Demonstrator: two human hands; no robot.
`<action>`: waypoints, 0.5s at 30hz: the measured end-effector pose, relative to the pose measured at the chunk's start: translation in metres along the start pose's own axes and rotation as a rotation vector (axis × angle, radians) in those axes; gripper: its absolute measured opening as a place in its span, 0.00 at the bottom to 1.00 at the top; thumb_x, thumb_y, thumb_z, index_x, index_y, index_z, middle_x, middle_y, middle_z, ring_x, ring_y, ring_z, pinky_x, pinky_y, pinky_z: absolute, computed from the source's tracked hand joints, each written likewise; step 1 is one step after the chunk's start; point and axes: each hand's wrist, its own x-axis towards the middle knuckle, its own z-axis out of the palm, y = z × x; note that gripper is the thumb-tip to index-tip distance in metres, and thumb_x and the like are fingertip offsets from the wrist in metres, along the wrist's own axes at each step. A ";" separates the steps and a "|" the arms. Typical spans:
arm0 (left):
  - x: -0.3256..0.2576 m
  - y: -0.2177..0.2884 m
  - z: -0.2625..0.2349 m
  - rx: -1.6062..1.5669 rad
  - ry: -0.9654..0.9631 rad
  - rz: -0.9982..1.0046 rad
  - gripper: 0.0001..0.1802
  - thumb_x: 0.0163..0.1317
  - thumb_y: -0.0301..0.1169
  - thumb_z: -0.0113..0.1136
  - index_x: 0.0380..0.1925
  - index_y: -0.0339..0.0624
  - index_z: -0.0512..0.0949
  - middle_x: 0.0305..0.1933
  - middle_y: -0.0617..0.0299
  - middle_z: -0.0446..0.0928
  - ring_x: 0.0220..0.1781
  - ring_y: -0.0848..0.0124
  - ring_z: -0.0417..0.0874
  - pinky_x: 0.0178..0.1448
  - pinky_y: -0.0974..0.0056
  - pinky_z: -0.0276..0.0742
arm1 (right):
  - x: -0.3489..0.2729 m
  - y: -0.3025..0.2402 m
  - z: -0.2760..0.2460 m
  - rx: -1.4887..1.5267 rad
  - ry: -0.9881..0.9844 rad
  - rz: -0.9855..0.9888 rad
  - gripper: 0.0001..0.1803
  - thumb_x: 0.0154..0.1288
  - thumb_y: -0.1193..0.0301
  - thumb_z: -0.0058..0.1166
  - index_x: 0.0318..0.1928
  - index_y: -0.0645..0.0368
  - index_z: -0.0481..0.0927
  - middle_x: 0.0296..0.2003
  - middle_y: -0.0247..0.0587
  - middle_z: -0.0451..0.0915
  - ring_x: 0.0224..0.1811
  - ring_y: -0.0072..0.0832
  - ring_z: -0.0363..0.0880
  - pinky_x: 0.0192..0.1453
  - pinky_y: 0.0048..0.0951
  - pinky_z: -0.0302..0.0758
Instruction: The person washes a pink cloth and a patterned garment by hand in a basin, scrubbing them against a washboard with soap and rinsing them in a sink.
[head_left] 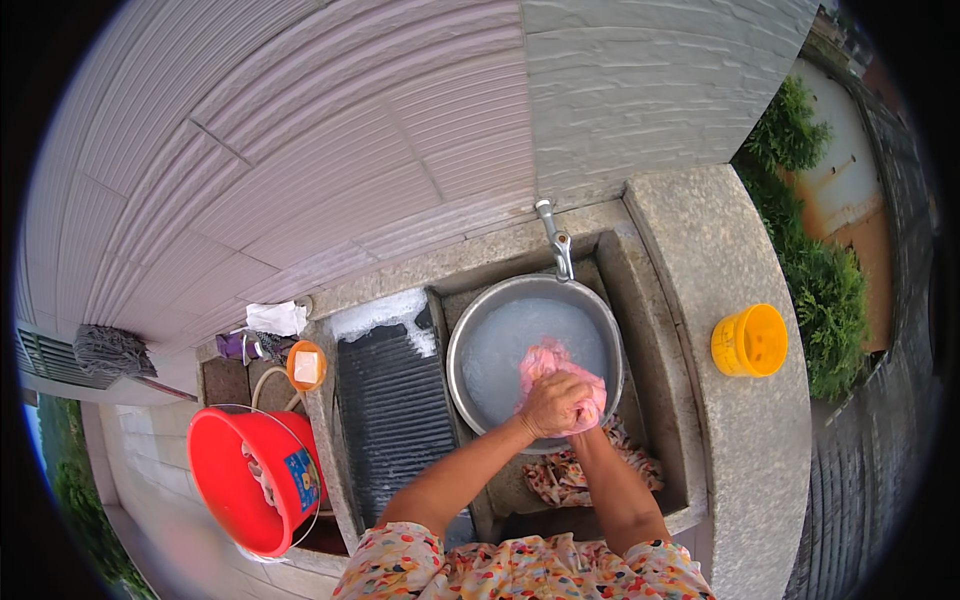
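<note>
You're in a short-sleeved floral top (520,572), cream ground scattered with red, orange, yellow and blue-green blossoms. Its sleeves (400,550) end above your elbows, both forearms bare below them. No watch, bracelet or gloves visible on you.

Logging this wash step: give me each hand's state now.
Left hand: closed on the pink cloth over the metal basin.
Right hand: mostly hidden, gripping the same cloth.

Left hand (553,402) hides the right hand behind pink cloth (548,364).
</note>
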 end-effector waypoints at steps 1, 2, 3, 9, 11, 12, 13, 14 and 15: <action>0.001 -0.019 -0.003 0.066 0.024 -0.025 0.05 0.45 0.29 0.57 0.23 0.42 0.72 0.23 0.57 0.72 0.27 0.59 0.76 0.31 0.59 0.72 | 0.002 0.003 -0.003 -0.175 0.010 -0.117 0.15 0.64 0.57 0.43 0.38 0.56 0.72 0.29 0.33 0.72 0.32 0.24 0.73 0.37 0.27 0.73; 0.002 -0.037 -0.009 0.117 0.004 -0.070 0.06 0.47 0.31 0.56 0.24 0.43 0.72 0.23 0.56 0.73 0.26 0.58 0.77 0.30 0.58 0.72 | 0.006 0.005 -0.006 -0.371 -0.030 -0.266 0.12 0.65 0.60 0.44 0.36 0.56 0.73 0.28 0.33 0.71 0.32 0.23 0.73 0.37 0.26 0.73; 0.002 -0.055 -0.019 0.188 0.021 -0.158 0.06 0.48 0.31 0.56 0.25 0.42 0.72 0.24 0.55 0.74 0.26 0.57 0.78 0.30 0.58 0.72 | 0.011 0.004 -0.009 -0.382 0.145 -0.083 0.15 0.66 0.59 0.43 0.37 0.58 0.74 0.32 0.36 0.75 0.33 0.27 0.74 0.40 0.28 0.75; -0.018 -0.081 -0.065 0.426 0.152 -0.456 0.18 0.45 0.27 0.57 0.40 0.41 0.70 0.27 0.51 0.76 0.28 0.51 0.78 0.31 0.55 0.73 | -0.011 -0.036 -0.036 -1.296 0.773 -0.196 0.15 0.63 0.65 0.42 0.41 0.64 0.72 0.36 0.48 0.77 0.35 0.35 0.76 0.39 0.42 0.74; -0.031 -0.070 -0.064 0.498 -0.062 -0.517 0.27 0.41 0.23 0.57 0.47 0.42 0.68 0.35 0.54 0.76 0.43 0.55 0.76 0.48 0.53 0.68 | -0.021 -0.047 -0.044 -1.734 0.913 -0.432 0.15 0.56 0.71 0.45 0.42 0.67 0.70 0.36 0.62 0.73 0.37 0.52 0.74 0.40 0.46 0.69; -0.038 -0.063 -0.059 0.531 -0.144 -0.468 0.27 0.41 0.24 0.58 0.47 0.43 0.68 0.37 0.55 0.76 0.47 0.57 0.74 0.54 0.51 0.64 | -0.018 -0.048 -0.047 -1.625 0.934 -0.378 0.15 0.51 0.76 0.48 0.41 0.65 0.68 0.35 0.60 0.71 0.35 0.56 0.71 0.42 0.47 0.68; -0.044 -0.059 -0.052 0.563 -0.225 -0.414 0.28 0.41 0.24 0.58 0.48 0.43 0.69 0.39 0.56 0.76 0.50 0.59 0.72 0.59 0.48 0.59 | -0.018 -0.045 -0.049 -1.728 0.779 -0.417 0.15 0.51 0.76 0.48 0.42 0.66 0.68 0.36 0.60 0.71 0.36 0.56 0.70 0.43 0.47 0.68; -0.050 -0.055 -0.044 0.545 -0.440 -0.588 0.28 0.43 0.23 0.56 0.50 0.46 0.69 0.44 0.60 0.75 0.56 0.63 0.67 0.63 0.40 0.47 | -0.014 -0.038 -0.051 -1.799 0.710 -0.420 0.16 0.51 0.77 0.48 0.43 0.66 0.68 0.37 0.61 0.71 0.37 0.57 0.70 0.44 0.47 0.68; -0.056 -0.054 -0.035 0.559 -0.486 -0.591 0.29 0.43 0.23 0.57 0.50 0.48 0.68 0.44 0.60 0.75 0.55 0.63 0.68 0.62 0.41 0.48 | -0.009 -0.028 -0.052 -1.862 0.628 -0.435 0.16 0.51 0.77 0.48 0.43 0.66 0.69 0.37 0.61 0.70 0.37 0.57 0.70 0.45 0.48 0.68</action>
